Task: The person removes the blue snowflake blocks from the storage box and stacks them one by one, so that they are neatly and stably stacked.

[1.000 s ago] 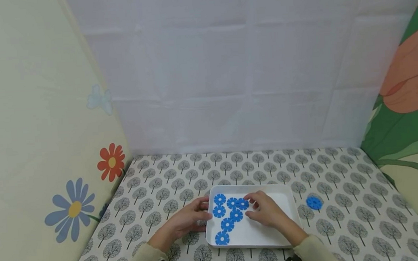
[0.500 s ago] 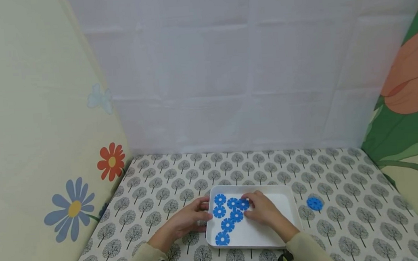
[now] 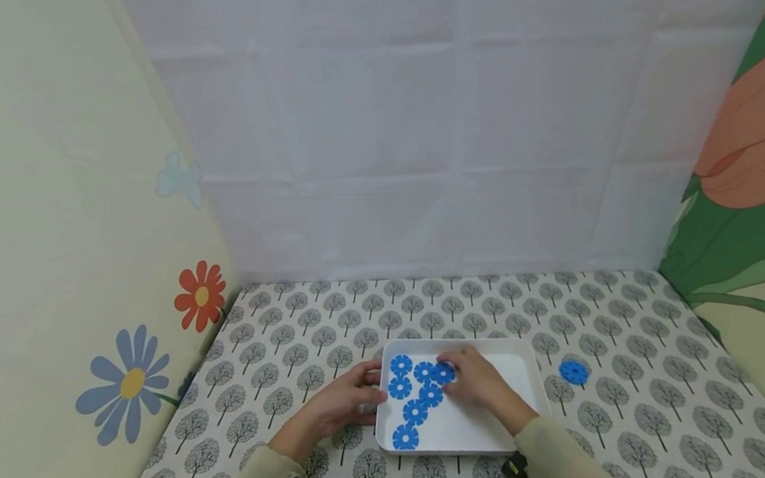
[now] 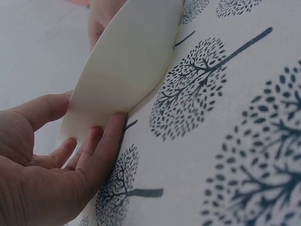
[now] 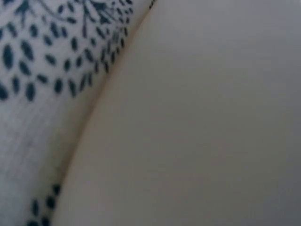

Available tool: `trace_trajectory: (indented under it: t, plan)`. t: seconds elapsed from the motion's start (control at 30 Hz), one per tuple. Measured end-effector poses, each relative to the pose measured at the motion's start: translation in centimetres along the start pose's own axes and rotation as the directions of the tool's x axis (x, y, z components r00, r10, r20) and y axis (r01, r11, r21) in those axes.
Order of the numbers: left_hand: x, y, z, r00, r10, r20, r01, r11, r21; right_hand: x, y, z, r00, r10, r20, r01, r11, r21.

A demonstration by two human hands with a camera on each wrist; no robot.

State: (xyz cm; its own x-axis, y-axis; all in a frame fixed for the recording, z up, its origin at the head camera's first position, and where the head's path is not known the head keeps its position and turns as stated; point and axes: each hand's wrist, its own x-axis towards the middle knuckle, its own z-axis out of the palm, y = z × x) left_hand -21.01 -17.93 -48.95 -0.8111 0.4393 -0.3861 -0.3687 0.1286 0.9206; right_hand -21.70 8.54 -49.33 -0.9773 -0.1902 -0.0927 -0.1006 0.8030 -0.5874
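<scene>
My left hand [image 3: 340, 401] holds the left wall of a shallow white tray [image 3: 489, 431]. In the left wrist view its fingers [image 4: 106, 146] lie against the outer side of the tray wall [image 4: 117, 61], and one digit goes behind the rim. Inside the tray, my right hand [image 3: 479, 380] pinches a blue snowflake disc [image 3: 442, 373], the rightmost of the upper group. Several more notched blue discs [image 3: 415, 412] lie along the tray's left part, some touching or overlapping. The right wrist view shows only the blurred tray wall [image 5: 188, 132] and cloth; the right hand is out of it.
Right of the tray, another blue disc piece [image 3: 574, 372] lies on the tree-print tablecloth [image 3: 323, 337]; it may be a stack. A white sheet [image 3: 377, 158] hangs behind the table. Flower-print panels [image 3: 37, 256] stand at both sides.
My right hand has shifted slightly left, its fingers closer round the rightmost upper disc. The left hand and the tray keep their places.
</scene>
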Motion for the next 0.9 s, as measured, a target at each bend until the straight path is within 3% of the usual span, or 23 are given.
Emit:
trace_trajectory:
  t: [0.9]
  plan:
    - [0.0,-0.07,-0.02,1.0,-0.013,-0.019,0.013,1.0,0.009,0.35,-0.19,-0.24,1.0,0.002,-0.031,-0.001,1.0,0.019]
